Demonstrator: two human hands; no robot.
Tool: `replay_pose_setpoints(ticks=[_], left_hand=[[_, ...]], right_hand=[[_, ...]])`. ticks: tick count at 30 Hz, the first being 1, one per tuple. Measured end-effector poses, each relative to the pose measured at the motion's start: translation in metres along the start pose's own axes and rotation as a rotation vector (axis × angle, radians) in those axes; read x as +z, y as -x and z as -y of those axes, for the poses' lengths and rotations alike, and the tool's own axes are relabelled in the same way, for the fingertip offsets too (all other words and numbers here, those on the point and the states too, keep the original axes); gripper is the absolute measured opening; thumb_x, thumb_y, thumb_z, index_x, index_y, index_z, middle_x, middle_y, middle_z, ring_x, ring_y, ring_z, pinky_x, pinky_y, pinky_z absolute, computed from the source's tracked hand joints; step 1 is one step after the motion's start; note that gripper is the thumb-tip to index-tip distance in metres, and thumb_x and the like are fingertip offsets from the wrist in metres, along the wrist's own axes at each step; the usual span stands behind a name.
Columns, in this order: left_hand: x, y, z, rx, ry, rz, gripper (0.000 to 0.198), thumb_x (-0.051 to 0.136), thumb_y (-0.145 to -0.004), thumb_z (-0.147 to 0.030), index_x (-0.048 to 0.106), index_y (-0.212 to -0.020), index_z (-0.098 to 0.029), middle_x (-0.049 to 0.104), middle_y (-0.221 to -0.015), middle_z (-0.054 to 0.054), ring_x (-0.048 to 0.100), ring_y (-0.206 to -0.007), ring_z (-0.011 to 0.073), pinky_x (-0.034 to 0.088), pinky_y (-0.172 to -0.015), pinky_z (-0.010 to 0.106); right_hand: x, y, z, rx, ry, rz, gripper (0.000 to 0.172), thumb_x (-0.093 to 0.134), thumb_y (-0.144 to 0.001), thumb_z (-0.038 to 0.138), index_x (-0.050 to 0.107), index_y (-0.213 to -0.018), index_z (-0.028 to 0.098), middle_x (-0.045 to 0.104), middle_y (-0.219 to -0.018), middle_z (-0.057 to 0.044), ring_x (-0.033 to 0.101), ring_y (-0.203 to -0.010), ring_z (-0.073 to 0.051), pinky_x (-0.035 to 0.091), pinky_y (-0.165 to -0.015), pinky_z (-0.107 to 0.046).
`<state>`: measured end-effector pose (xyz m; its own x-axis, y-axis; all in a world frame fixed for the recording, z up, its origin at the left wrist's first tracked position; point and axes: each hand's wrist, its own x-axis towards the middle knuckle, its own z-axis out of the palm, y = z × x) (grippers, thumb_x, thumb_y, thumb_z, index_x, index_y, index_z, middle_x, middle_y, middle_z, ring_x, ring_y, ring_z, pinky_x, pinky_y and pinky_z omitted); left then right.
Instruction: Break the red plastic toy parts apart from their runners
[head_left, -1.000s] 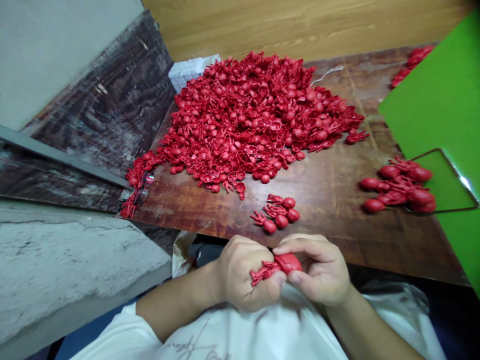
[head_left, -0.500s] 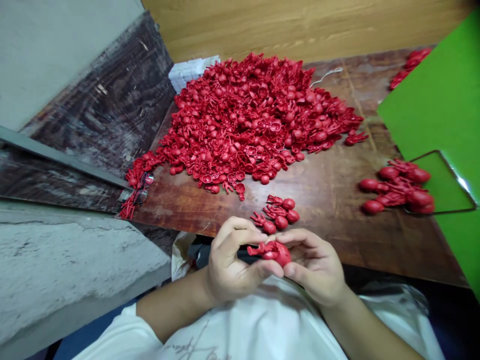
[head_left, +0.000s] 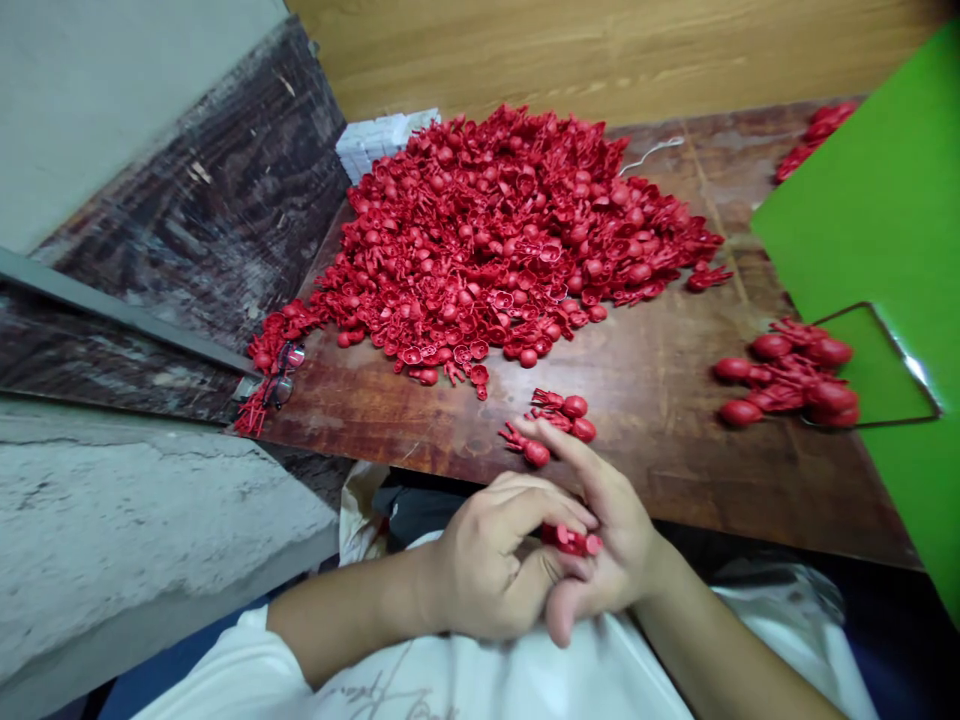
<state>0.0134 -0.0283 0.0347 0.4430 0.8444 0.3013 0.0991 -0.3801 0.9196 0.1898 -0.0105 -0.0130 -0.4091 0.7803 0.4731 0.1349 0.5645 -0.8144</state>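
Observation:
Close to my body, my left hand [head_left: 499,565] pinches a small red plastic figurine [head_left: 572,541] between thumb and fingers. Its little legs stick out toward my right palm, while the rest is hidden by my fingers. My right hand [head_left: 619,535] is spread around it, thumb and index finger stretched out, palm against or very near the figurine's end. Beyond the right index fingertip, several red figurines [head_left: 535,453] lie near the table's front edge, one partly covered by that finger.
A large heap of red plastic figurine parts [head_left: 487,240] covers the back of the wooden table [head_left: 645,400]. To the right, more figurines [head_left: 795,375] lie by a green board [head_left: 870,230] with a metal wire loop. Glasses [head_left: 285,375] rest at left, beside a post.
The figurine has turned so its legs point right, now in my left hand's pinch. My right hand has let go and spread its fingers, its index reaching over the nearby figurines.

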Motion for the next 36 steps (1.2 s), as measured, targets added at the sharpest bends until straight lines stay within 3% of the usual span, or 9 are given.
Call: replay_pose_setpoints(ticks=[2,5,11,18,24,28,32,36], left_hand=[[0.002,0.003,0.0,-0.07,0.022,0.001,0.009,0.065,-0.085,-0.018,0.067,-0.094,-0.015,0.075,-0.09,0.009,0.071,-0.087,0.0191,0.058,-0.082,0.029],[0.001,0.006,0.0,-0.19,0.07,0.027,0.008,0.067,-0.084,-0.019,0.067,-0.09,-0.014,0.075,-0.085,0.008,0.071,-0.074,0.0156,0.058,-0.069,0.023],[-0.004,0.008,0.001,-0.257,0.186,0.047,0.013,0.07,-0.083,-0.02,0.066,-0.093,-0.012,0.073,-0.078,0.006,0.072,-0.072,0.0154,0.058,-0.07,0.022],[-0.001,0.009,0.004,-0.173,0.205,0.019,0.021,0.07,-0.085,-0.032,0.067,-0.092,-0.013,0.074,-0.075,0.007,0.07,-0.065,0.0145,0.059,-0.071,0.024],[-0.002,0.006,0.004,-0.129,0.134,0.012,0.022,0.068,-0.087,-0.036,0.068,-0.088,-0.014,0.075,-0.075,0.008,0.071,-0.07,0.0162,0.058,-0.074,0.027],[-0.002,0.008,0.007,-0.144,0.147,0.011,0.024,0.071,-0.086,-0.036,0.071,-0.09,-0.013,0.077,-0.081,0.01,0.072,-0.072,0.0167,0.058,-0.072,0.026],[0.002,0.005,0.007,-0.228,0.188,0.002,0.024,0.079,-0.08,-0.032,0.074,-0.092,-0.012,0.078,-0.084,0.008,0.071,-0.071,0.0153,0.058,-0.07,0.024],[0.004,-0.001,0.003,-0.246,0.173,0.049,0.032,0.078,-0.08,-0.041,0.075,-0.095,-0.012,0.077,-0.091,0.009,0.071,-0.083,0.0187,0.057,-0.081,0.028]], right_hand=[[0.001,-0.004,-0.001,-0.093,0.025,0.034,0.104,0.078,-0.061,0.073,0.049,-0.141,0.014,0.071,-0.12,-0.018,0.071,-0.108,-0.034,0.055,-0.098,-0.044],[0.003,-0.008,0.0,-0.151,0.072,0.022,0.082,0.075,-0.072,0.067,0.057,-0.132,0.014,0.078,-0.099,-0.014,0.077,-0.082,-0.027,0.062,-0.079,-0.035],[0.002,-0.015,0.009,-0.161,0.151,0.058,0.068,0.06,-0.084,0.068,0.062,-0.121,0.011,0.079,-0.089,-0.014,0.077,-0.071,-0.025,0.061,-0.066,-0.033],[0.002,-0.02,0.015,-0.155,0.155,0.058,0.045,0.058,-0.088,0.056,0.066,-0.109,0.017,0.078,-0.082,-0.011,0.074,-0.063,-0.023,0.059,-0.058,-0.032],[0.002,-0.018,0.014,-0.158,0.118,0.052,0.046,0.062,-0.086,0.052,0.066,-0.115,0.016,0.079,-0.087,-0.013,0.075,-0.065,-0.024,0.06,-0.06,-0.033],[0.002,-0.017,0.012,-0.188,0.139,0.013,0.062,0.065,-0.083,0.06,0.063,-0.124,0.014,0.079,-0.092,-0.014,0.076,-0.069,-0.026,0.062,-0.066,-0.034],[0.004,-0.014,0.011,-0.212,0.111,-0.055,0.087,0.066,-0.078,0.069,0.053,-0.141,0.011,0.077,-0.105,-0.018,0.076,-0.092,-0.031,0.061,-0.083,-0.041],[0.003,-0.011,0.01,-0.215,0.073,-0.112,0.091,0.056,-0.078,0.079,0.052,-0.143,0.015,0.067,-0.128,-0.021,0.069,-0.114,-0.036,0.055,-0.098,-0.049]])
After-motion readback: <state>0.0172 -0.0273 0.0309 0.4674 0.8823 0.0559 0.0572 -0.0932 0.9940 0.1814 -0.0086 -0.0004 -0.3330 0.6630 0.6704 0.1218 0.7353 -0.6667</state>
